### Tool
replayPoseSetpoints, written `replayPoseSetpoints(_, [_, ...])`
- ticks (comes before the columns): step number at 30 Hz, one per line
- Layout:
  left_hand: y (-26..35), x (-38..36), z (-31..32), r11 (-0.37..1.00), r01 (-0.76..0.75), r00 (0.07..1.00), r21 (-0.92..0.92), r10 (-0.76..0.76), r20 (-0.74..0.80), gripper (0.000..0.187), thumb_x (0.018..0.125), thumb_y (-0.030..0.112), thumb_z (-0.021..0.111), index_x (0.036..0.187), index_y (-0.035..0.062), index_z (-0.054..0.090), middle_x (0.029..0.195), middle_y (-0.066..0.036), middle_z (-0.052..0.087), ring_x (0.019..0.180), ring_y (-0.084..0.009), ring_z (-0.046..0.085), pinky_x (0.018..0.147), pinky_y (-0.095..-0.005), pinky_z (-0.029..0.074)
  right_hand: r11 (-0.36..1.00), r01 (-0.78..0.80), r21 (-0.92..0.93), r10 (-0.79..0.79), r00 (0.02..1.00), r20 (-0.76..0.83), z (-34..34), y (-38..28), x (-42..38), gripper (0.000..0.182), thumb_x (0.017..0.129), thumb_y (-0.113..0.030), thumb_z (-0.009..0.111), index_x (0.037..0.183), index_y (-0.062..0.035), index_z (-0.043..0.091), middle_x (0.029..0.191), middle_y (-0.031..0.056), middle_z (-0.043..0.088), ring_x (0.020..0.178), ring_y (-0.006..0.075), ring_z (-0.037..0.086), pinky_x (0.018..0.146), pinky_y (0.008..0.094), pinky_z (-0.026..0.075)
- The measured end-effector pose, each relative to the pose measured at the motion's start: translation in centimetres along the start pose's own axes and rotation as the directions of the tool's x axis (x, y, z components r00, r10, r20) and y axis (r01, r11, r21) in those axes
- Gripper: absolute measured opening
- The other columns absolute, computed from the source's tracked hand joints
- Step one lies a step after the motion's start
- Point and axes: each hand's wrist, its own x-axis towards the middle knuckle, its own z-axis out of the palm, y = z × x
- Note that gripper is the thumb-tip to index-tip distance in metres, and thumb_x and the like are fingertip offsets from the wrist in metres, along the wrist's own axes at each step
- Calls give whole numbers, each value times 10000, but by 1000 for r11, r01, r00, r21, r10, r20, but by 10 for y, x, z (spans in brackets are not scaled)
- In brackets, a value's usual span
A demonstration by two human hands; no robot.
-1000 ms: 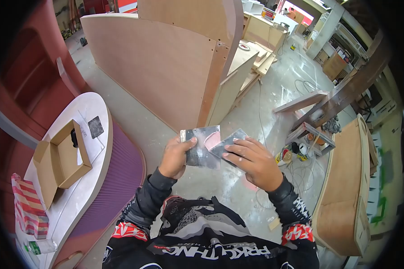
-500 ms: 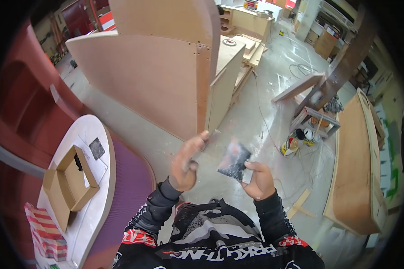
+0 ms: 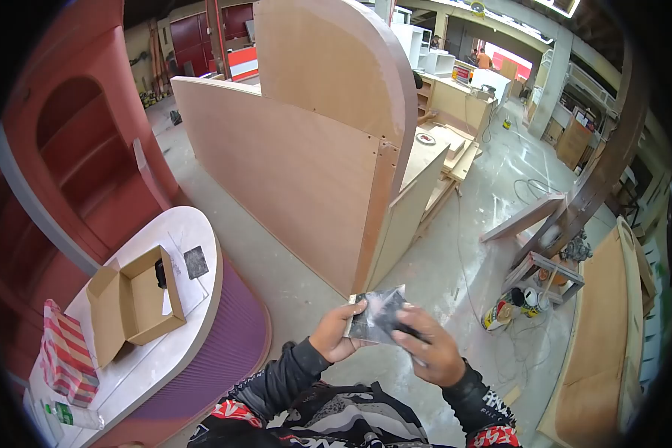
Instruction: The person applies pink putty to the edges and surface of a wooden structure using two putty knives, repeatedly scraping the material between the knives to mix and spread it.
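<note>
In front of my body, my left hand grips a dark, flat square plate by its left edge, thumb on top. Whitish smears cover part of the plate's face. Over its right side comes my right hand, fingers closed and slightly blurred. A dark flat piece shows between those fingers, against the plate; its kind I cannot tell.
To the left, a white-topped curved counter bears an open cardboard box, a dark square pad and a striped bag. A large curved wooden panel stands ahead. Cans and a curved wooden piece are at right.
The dark plate has passed from my right hand to my left. My hands have come together, the right one now over the plate. The view has tilted up and turned left.
</note>
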Motion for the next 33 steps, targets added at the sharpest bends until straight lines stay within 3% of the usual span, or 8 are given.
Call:
replayPoseSetpoints(6, [32, -26, -4, 967, -193, 980, 169, 197, -10, 344, 978, 221, 563, 1222, -21, 550, 1094, -118, 681, 987, -239, 696, 901, -427, 560, 904, 0, -428, 158, 930, 333, -14, 48, -17, 623, 635, 99, 609, 1224, -98, 648, 1271, 126, 595, 1228, 331, 545, 1067, 458, 431])
replayPoseSetpoints(10, [34, -22, -5, 920, -262, 957, 290, 287, -46, 283, 975, 181, 574, 1176, -17, 585, 1061, -92, 681, 953, -200, 684, 879, -354, 536, 938, -75, -338, 136, 978, 160, -18, 12, 15, 595, 676, 75, 605, 1235, -124, 646, 1268, 93, 605, 1214, 315, 551, 1060, 461, 435])
replayPoseSetpoints(15, [26, -15, -1, 741, -270, 933, 615, 359, -22, 258, 973, 171, 574, 1143, -20, 605, 1053, -81, 679, 924, -184, 672, 859, -332, 522, 834, 254, -490, 42, 856, 516, -27, 5, 25, 497, 771, 0, 597, 1249, -132, 639, 1290, 61, 606, 1229, 283, 551, 1060, 468, 433])
replayPoseSetpoints(22, [19, -3, -16, 995, -62, 992, 84, 71, -106, 315, 985, 211, 498, 1212, 0, 555, 1106, -144, 673, 969, -286, 686, 848, -465, 570, 837, 146, -527, 65, 930, 361, -17, -4, 19, 450, 815, -17, 589, 1254, -107, 630, 1300, 76, 599, 1224, 289, 559, 1075, 468, 423])
replayPoseSetpoints(26, [8, 4, -26, 990, 24, 999, -138, -19, 32, 317, 986, 211, 503, 1220, 3, 550, 1123, -145, 667, 979, -295, 687, 851, -473, 568, 959, -6, -283, 25, 998, 62, 5, 5, 6, 468, 818, 27, 563, 1275, -62, 604, 1303, 131, 584, 1241, 335, 541, 1100, 494, 393])
replayPoseSetpoints(29, [19, 0, 1, 992, -115, 991, 46, 118, -65, 325, 990, 203, 498, 1235, -7, 538, 1158, -151, 654, 1010, -292, 673, 899, -450, 545, 965, -96, -245, 108, 994, 35, 9, 38, -25, 674, 629, 156, 509, 1275, -19, 590, 1321, 190, 563, 1277, 389, 500, 1103, 470, 393])
replayPoseSetpoints(31, [20, 0, 5, 953, -300, 952, 30, 301, -57, 338, 996, 200, 506, 1256, -15, 527, 1183, -150, 641, 1056, -281, 652, 958, -428, 508, 929, -307, -204, 328, 942, 72, 2, 49, -42, 520, 797, 88, 491, 1292, -40, 589, 1292, 177, 580, 1242, 391, 536, 1077, 495, 414])
replayPoseSetpoints(33, [9, 4, 5, 625, -637, 742, 452, 656, 138, 435, 1040, 275, 475, 1321, -57, 486, 1226, -156, 623, 1104, -260, 628, 1003, -399, 467, 885, -464, 32, 465, 886, -9, 15, 55, -58, 505, 832, 43, 468, 1328, -23, 543, 1265, 192, 603, 1213, 368, 568, 1057, 490, 435])
